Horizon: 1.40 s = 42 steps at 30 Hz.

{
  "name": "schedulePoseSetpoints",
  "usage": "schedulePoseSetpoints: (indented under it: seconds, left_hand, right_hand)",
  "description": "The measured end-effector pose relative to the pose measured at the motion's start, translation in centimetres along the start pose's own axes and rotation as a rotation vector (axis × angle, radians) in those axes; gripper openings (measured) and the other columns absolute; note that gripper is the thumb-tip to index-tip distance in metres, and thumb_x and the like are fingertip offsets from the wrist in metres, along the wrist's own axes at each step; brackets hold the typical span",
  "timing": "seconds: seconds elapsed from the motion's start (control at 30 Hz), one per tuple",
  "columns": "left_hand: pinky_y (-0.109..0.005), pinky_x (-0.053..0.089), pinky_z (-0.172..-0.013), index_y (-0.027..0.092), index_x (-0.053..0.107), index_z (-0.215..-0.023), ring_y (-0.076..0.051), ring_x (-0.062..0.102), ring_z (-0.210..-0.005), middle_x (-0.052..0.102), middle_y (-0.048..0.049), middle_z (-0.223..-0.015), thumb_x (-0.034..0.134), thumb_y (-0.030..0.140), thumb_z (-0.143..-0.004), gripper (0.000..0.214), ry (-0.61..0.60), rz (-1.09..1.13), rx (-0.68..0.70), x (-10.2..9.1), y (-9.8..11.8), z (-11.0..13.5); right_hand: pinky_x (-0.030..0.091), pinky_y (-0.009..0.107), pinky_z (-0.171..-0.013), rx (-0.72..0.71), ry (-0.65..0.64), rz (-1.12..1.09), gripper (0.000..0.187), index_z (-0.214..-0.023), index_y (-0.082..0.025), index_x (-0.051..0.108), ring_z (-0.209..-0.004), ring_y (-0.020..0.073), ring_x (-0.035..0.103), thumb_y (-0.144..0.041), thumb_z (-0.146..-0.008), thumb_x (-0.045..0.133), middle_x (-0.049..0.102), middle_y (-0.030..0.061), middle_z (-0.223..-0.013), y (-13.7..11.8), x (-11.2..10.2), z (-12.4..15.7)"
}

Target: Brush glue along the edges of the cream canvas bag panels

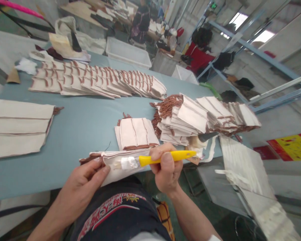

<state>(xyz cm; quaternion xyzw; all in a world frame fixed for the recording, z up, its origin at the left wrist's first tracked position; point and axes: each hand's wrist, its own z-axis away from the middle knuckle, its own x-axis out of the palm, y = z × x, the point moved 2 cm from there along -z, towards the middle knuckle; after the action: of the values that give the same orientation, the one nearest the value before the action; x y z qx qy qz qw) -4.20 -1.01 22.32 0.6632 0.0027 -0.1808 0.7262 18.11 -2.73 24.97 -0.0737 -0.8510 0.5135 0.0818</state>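
My right hand is closed around the yellow handle of a brush, whose metal ferrule and bristles rest on a cream fabric piece at the table's near edge. My left hand pinches the left part of that same piece, fingers pressed on it. Just beyond lies a small stack of cream pieces with brown seams.
A blue-grey table carries a long overlapping row of cream pieces, a heap at right and larger sheets at left. White bins and a seated person are behind. White sheets hang at right.
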Motion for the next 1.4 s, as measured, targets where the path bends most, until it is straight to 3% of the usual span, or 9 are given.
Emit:
schedulePoseSetpoints:
  seconds: [0.1,0.2,0.37,0.57,0.67,0.8,0.97,1.2,1.4]
  left_hand:
    - [-0.025,0.048,-0.046,0.025,0.087,-0.086,-0.017,0.046,-0.048,0.057,0.0021,-0.054,0.081,0.056,-0.084,0.032,-0.131,0.197,-0.129,0.4,0.0,0.2]
    - [-0.025,0.052,-0.051,0.024,0.088,-0.092,-0.020,0.058,-0.058,0.066,0.0001,-0.062,0.091,0.046,-0.076,0.027,-0.213,0.348,-0.257,1.2,0.1,0.7]
    - [-0.031,0.062,-0.066,0.022,0.088,-0.101,-0.027,0.071,-0.075,0.076,-0.0026,-0.074,0.093,0.038,-0.072,0.033,-0.156,0.482,-0.381,2.0,-0.9,1.5]
    - [-0.029,0.056,-0.057,0.020,0.087,-0.103,-0.024,0.069,-0.065,0.078,-0.0034,-0.075,0.092,0.038,-0.073,0.036,-0.103,0.553,-0.419,2.0,-2.1,2.2]
    - [-0.030,0.057,-0.059,0.021,0.087,-0.102,-0.025,0.071,-0.068,0.078,-0.0029,-0.075,0.094,0.034,-0.070,0.036,-0.112,0.551,-0.419,1.9,-2.2,2.4]
    - [-0.029,0.057,-0.060,0.022,0.087,-0.102,-0.024,0.070,-0.068,0.078,-0.0013,-0.076,0.094,0.029,-0.069,0.035,-0.083,0.571,-0.429,2.2,-1.7,2.3]
    - [-0.027,0.060,-0.061,0.022,0.087,-0.090,-0.024,0.075,-0.073,0.081,-0.0022,-0.079,0.098,0.022,-0.054,0.037,-0.059,0.773,-0.530,2.6,-0.2,2.1]
    - [-0.021,0.054,-0.052,0.019,0.086,-0.084,-0.027,0.079,-0.078,0.084,-0.0049,-0.081,0.098,0.015,-0.041,0.045,-0.039,0.845,-0.679,2.2,1.4,2.3]
    - [-0.026,0.060,-0.057,0.017,0.088,-0.093,-0.031,0.081,-0.079,0.086,-0.0100,-0.086,0.099,0.020,-0.046,0.049,-0.109,0.817,-0.687,2.0,0.7,2.5]
  right_hand:
    - [0.038,0.019,-0.039,-0.076,-0.164,0.087,0.041,-0.089,-0.022,0.066,-0.038,0.0074,0.042,-0.050,-0.115,0.052,0.056,-0.0060,-0.060,0.2,0.6,-0.4]
    - [0.051,0.022,-0.049,-0.170,-0.214,0.162,0.042,-0.092,-0.021,0.069,-0.050,0.0107,0.060,-0.048,-0.117,0.049,0.069,0.0001,-0.071,0.6,1.3,-1.3]
    - [0.058,0.023,-0.059,-0.435,-0.243,0.318,0.039,-0.090,-0.022,0.069,-0.059,0.0126,0.070,-0.040,-0.118,0.049,0.074,0.0009,-0.074,0.3,2.0,-2.1]
    - [0.039,0.018,-0.038,-0.208,-0.005,0.152,0.036,-0.094,-0.023,0.065,-0.037,0.0074,0.045,-0.043,-0.118,0.048,0.055,-0.0073,-0.061,0.4,1.1,-1.4]
    - [0.038,0.018,-0.038,-0.164,-0.127,0.080,0.037,-0.092,-0.022,0.065,-0.037,0.0066,0.042,-0.045,-0.117,0.050,0.055,-0.0071,-0.061,0.7,1.3,-1.0]
    - [0.052,0.025,-0.049,-0.191,-0.224,0.230,0.039,-0.094,-0.020,0.070,-0.049,0.0116,0.057,-0.048,-0.115,0.051,0.068,0.0010,-0.072,1.5,1.5,-0.6]
    - [0.058,0.025,-0.059,-0.455,-0.176,0.236,0.025,-0.097,-0.023,0.069,-0.056,0.0131,0.067,-0.033,-0.114,0.054,0.072,-0.0011,-0.073,1.1,1.5,-0.5]
    - [0.053,0.026,-0.057,-0.819,-0.607,0.354,0.007,-0.107,-0.024,0.065,-0.058,0.0125,0.065,-0.028,-0.113,0.062,0.071,-0.0041,-0.072,-1.2,-0.3,-2.0]
    - [0.044,0.027,-0.047,-1.050,-0.733,0.363,0.022,-0.094,-0.024,0.064,-0.054,0.0113,0.059,-0.035,-0.102,0.081,0.062,-0.0061,-0.068,-1.4,-0.1,-2.6]
